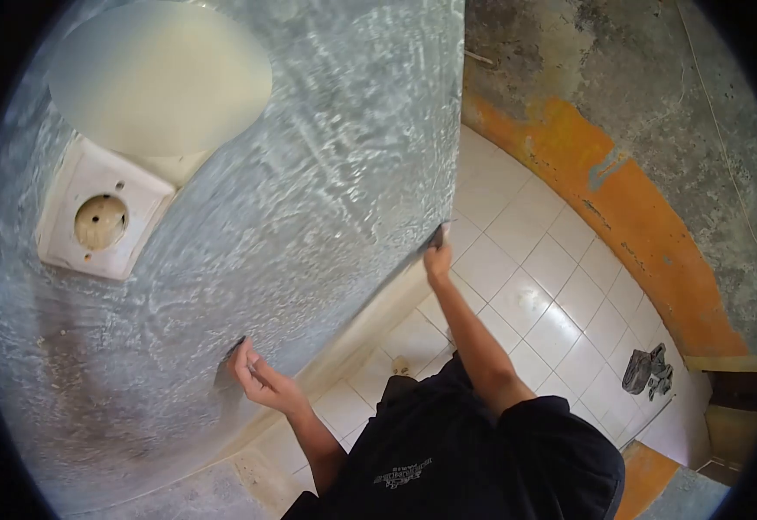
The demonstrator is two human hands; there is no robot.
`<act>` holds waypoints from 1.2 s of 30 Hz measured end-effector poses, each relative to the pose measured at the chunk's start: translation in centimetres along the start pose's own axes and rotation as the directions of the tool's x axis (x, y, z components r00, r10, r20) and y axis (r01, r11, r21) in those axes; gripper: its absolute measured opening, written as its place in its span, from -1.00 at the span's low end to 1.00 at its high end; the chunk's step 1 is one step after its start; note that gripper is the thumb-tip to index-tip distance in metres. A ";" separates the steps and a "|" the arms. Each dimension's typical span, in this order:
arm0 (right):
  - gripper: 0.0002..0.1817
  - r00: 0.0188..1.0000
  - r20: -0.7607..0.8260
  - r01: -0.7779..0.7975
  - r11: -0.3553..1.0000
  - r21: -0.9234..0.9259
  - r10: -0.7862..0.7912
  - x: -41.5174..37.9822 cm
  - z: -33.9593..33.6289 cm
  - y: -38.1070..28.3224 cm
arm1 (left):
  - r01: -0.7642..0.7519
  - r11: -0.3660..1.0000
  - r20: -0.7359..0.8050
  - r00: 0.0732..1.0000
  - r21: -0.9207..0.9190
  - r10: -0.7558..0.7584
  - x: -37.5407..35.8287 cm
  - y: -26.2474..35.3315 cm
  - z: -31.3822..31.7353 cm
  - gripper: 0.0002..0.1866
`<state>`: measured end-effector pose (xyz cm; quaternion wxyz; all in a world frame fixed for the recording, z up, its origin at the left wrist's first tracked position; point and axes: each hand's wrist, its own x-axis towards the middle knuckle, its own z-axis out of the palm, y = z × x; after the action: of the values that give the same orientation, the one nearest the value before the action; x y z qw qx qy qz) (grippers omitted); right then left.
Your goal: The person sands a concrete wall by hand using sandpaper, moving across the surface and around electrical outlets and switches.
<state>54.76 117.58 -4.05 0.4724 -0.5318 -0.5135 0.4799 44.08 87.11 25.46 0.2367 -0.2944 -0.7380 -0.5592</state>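
A grey, glossy, streaked wall surface (309, 173) fills the left and middle of the view. My left hand (264, 379) is close to its lower part, fingers bent together around a small dark thing at the fingertips, too small to name. Farther up, my right hand (436, 258) is at the wall's right edge. Its fingers are closed on a small dark piece with a pale tip, whose kind does not show.
On the wall at left is a white square fixture (66, 230) with a round hole, below a blurred pale oval (162, 78). White floor tiles (517, 299) run behind my right arm. Crumpled dark items (647, 371) lie on them. An orange band (647, 234) borders the grey surface at right.
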 end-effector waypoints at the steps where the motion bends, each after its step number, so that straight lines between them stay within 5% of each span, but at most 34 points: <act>1: -0.27 1.000 0.025 -0.008 0.998 -0.066 0.010 0.7 -0.9 -2.1 | 0.000 1.000 0.000 1.000 0.000 0.000 -0.1 0.6 0.7 -0.75; 3: -0.25 0.997 0.068 -0.021 0.979 -0.203 0.036 1.4 -3.3 -8.3 | 0.024 1.000 -0.015 1.000 -0.015 -0.024 -0.7 1.1 1.8 -0.75; 5: -0.05 0.943 0.106 0.330 0.932 -0.150 -0.316 -1.9 -2.7 -7.7 | 0.054 0.998 -0.009 0.998 -0.017 -0.054 -1.4 1.4 3.3 -0.74; 7: -0.04 0.863 0.113 0.505 0.847 -0.166 -0.492 -5.3 -2.0 -7.0 | 0.079 0.997 0.008 0.997 0.004 -0.079 -2.0 1.7 4.7 -0.74; 8: -0.06 0.943 0.325 0.115 0.986 -0.122 -0.070 -5.9 -2.2 -5.1 | 0.084 0.996 -0.002 0.996 0.007 -0.084 -2.1 2.1 5.4 -0.74; 10: -0.08 0.931 0.357 -0.033 0.989 -0.141 0.082 -4.3 -2.7 -4.3 | 0.082 0.997 -0.027 0.996 0.012 -0.081 -2.0 2.9 7.0 -0.74; 15: -0.06 0.946 0.241 0.229 0.973 -0.031 -0.215 -1.4 -5.1 -12.6 | 0.101 0.995 -0.065 0.993 0.015 -0.100 -1.5 4.4 8.3 -0.75; 17: -0.07 0.865 0.170 0.489 0.869 -0.073 -0.472 -1.2 -5.7 -15.4 | 0.125 0.992 -0.067 0.990 0.023 -0.124 -1.9 4.4 8.5 -0.75; 19: -0.04 0.917 0.295 0.293 0.955 -0.041 -0.268 -1.7 -6.0 -12.6 | 0.122 0.992 -0.072 0.990 0.028 -0.120 -2.3 4.1 8.9 -0.75; 24: -0.05 0.926 0.351 0.127 0.990 0.065 -0.142 -1.2 -5.7 -12.3 | 0.124 0.992 -0.113 0.986 0.032 -0.120 -2.2 4.6 10.0 -0.76; 25: -0.04 0.901 0.280 0.323 0.943 0.073 -0.331 -0.9 -5.9 -14.4 | 0.148 0.989 -0.119 0.982 0.029 -0.144 -2.3 4.7 9.9 -0.76; 28: -0.03 0.845 0.243 0.472 0.878 0.082 -0.477 -0.1 -6.7 -20.1 | 0.191 0.981 -0.126 0.974 0.023 -0.187 -2.3 4.7 9.9 -0.77; 33: -0.04 0.744 0.346 0.607 0.795 0.007 -0.571 0.9 -6.3 -14.6 | 0.177 0.984 -0.144 0.974 -0.008 -0.177 -2.6 4.9 10.2 -0.78; 36: -0.04 0.506 0.303 0.840 0.541 0.037 -0.807 1.7 -5.2 -17.5 | 0.197 0.980 -0.128 0.972 0.003 -0.195 -2.6 5.0 9.8 -0.78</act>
<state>58.33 119.65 13.82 0.5331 -0.1743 -0.7930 0.2378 49.21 97.12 24.52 0.2289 -0.1820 -0.7513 -0.5917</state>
